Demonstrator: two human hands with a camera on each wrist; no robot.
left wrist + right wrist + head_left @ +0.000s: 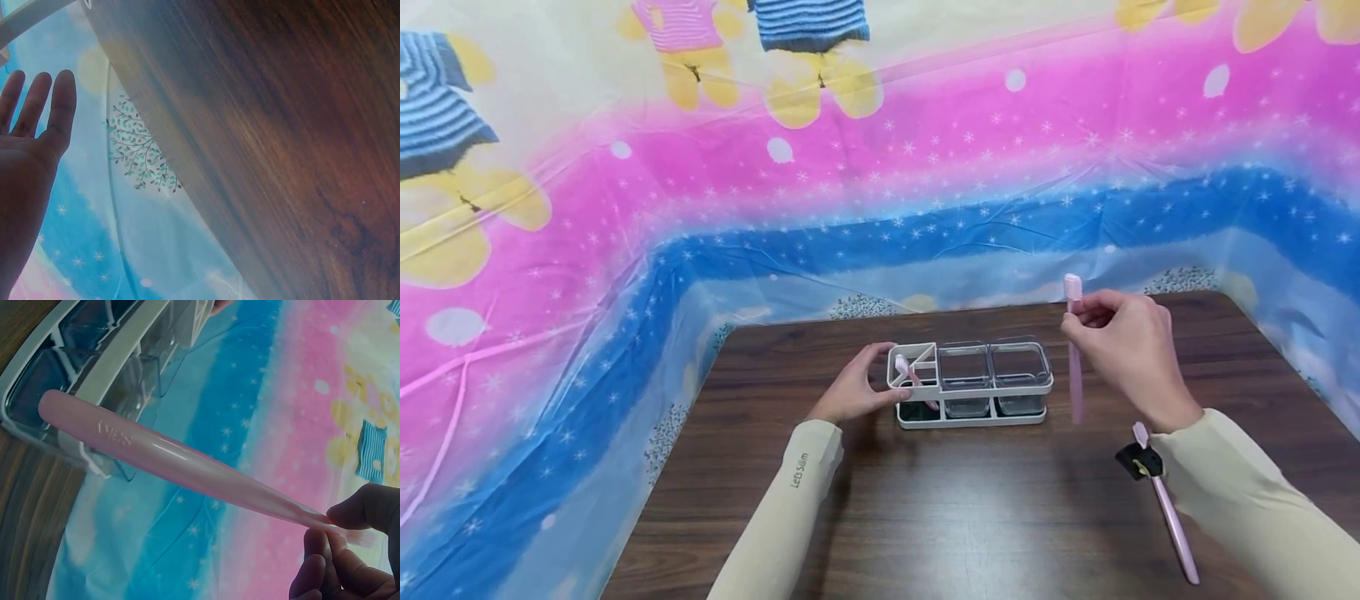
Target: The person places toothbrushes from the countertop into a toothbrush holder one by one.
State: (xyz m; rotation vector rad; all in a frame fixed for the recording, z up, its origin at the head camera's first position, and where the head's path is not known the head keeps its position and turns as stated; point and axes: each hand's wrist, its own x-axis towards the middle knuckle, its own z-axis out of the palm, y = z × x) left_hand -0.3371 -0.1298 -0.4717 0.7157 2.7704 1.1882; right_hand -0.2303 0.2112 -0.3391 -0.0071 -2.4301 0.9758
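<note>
A white-framed toothbrush holder (917, 423) with clear cups stands on the table. My left hand (853, 390) grips its left end, thumb along the front and fingers at the back. In the left wrist view three fingers of the left hand (40, 106) look straight; the rest is out of frame. One pink toothbrush (912, 372) leans inside the left compartment. My right hand (1131, 346) pinches another pink toothbrush (1076, 375) near its head, bristles up and handle hanging down, right of the holder. In the right wrist view, thumb and fingertips hold the toothbrush (169, 456) at its thin neck.
A third pink toothbrush (1174, 525) lies at the right, close to the right sleeve, beside a small black piece (1138, 461) on that sleeve's underside. The dark wooden table (970, 508) ends at a patterned cloth (880, 192) behind.
</note>
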